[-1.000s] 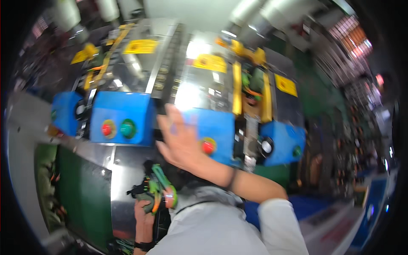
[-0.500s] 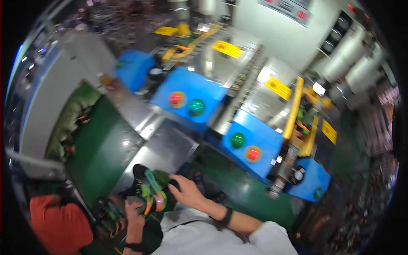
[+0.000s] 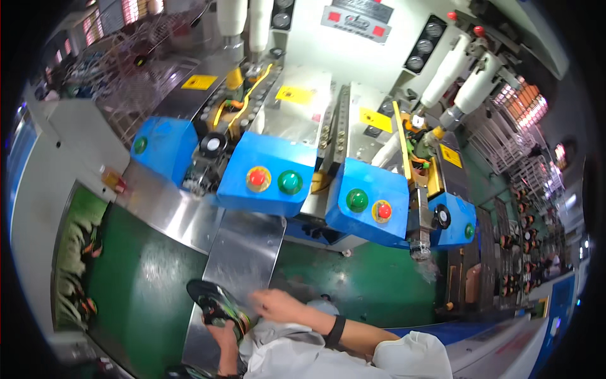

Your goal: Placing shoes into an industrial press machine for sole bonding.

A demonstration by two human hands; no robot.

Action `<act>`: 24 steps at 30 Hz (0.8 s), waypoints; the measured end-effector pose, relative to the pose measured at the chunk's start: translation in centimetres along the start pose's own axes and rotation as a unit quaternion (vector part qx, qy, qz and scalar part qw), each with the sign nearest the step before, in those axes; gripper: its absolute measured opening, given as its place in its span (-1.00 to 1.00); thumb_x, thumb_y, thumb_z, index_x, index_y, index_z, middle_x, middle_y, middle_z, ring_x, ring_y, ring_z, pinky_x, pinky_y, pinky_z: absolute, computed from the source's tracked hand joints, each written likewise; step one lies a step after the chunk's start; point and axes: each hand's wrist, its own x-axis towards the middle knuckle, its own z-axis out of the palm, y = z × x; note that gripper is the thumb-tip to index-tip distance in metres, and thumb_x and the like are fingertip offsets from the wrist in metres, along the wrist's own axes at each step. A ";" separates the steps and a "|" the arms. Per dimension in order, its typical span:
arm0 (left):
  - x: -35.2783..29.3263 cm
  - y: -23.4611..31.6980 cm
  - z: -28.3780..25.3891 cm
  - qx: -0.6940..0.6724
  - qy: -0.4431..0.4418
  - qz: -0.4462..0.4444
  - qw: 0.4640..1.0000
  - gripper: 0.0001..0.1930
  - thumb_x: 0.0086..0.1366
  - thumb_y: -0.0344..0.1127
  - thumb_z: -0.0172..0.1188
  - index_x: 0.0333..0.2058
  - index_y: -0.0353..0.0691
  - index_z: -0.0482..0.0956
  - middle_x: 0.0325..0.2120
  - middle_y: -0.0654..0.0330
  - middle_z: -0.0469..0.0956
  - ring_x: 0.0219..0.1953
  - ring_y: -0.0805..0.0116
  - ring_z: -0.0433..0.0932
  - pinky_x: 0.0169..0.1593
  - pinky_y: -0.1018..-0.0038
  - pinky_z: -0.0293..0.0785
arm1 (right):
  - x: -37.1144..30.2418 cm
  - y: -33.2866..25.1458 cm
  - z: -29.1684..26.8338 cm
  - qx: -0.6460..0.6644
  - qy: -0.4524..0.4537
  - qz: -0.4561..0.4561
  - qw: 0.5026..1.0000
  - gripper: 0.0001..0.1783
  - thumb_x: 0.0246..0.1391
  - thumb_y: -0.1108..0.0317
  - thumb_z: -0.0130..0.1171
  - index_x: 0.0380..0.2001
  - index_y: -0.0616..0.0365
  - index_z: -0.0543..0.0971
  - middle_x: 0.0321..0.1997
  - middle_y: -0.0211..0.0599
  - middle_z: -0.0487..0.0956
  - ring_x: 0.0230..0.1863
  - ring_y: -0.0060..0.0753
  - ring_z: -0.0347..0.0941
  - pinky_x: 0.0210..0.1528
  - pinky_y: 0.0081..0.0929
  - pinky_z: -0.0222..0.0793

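Note:
My left hand [image 3: 223,335] is wrapped round a shoe [image 3: 221,308], dark with green and orange parts. The shoe lies tilted, its black end toward the upper left, over a narrow metal shelf [image 3: 246,246]. Close to the shoe's right side is my right hand [image 3: 281,306]. Its fingers point toward the shoe but are smeared by motion, so whether they grip anything is unclear. A dark band circles my right wrist. Part of another dark shoe [image 3: 189,371] shows at the lower edge, below my left hand.
Ahead stands a machine with blue housings [image 3: 268,170] bearing red and green buttons, metal plates and yellow labels [image 3: 294,95]. At left a grey cabinet [image 3: 47,189] has an opening with shoes inside. Racks holding shoes [image 3: 524,240] stand at the right.
My view has swung toward the machine. The shoe has turned, its black end now toward the upper left. My right hand stays beside it. The red-clothed person at left is out of view.

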 end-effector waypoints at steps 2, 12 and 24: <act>1.0 -1.2 -0.6 0.047 0.004 0.042 0.998 -0.10 -0.18 -0.68 0.07 0.26 -0.30 0.04 0.12 0.06 0.24 0.20 0.16 0.23 0.29 0.33 0.09 | 1.3 -0.6 1.4 -0.022 -0.054 0.016 0.998 -0.64 0.07 0.36 0.09 -0.05 0.25 0.46 -0.19 0.05 0.58 -0.21 0.15 0.53 -0.16 -0.11 0.46; 1.8 -2.2 -0.8 0.043 0.027 0.069 0.996 -0.18 -0.14 -0.65 0.10 0.22 -0.27 0.15 0.08 0.10 0.31 0.12 0.19 0.32 0.24 0.37 0.18 | -0.8 3.5 -0.1 -0.087 -0.119 0.079 0.986 -0.57 0.09 0.32 0.08 0.02 0.26 0.42 -0.18 0.09 0.57 -0.22 0.11 0.53 -0.17 -0.06 0.45; 0.1 0.8 0.6 0.172 0.114 0.108 0.973 -0.37 -0.11 -0.56 0.17 0.06 -0.33 0.32 -0.04 0.06 0.42 0.03 0.17 0.40 0.18 0.34 0.25 | -18.1 30.0 -0.5 -0.033 -0.176 0.315 0.932 -0.51 0.04 0.07 0.05 -0.07 0.19 0.55 -0.07 0.05 0.58 -0.01 0.10 0.50 0.04 -0.13 0.39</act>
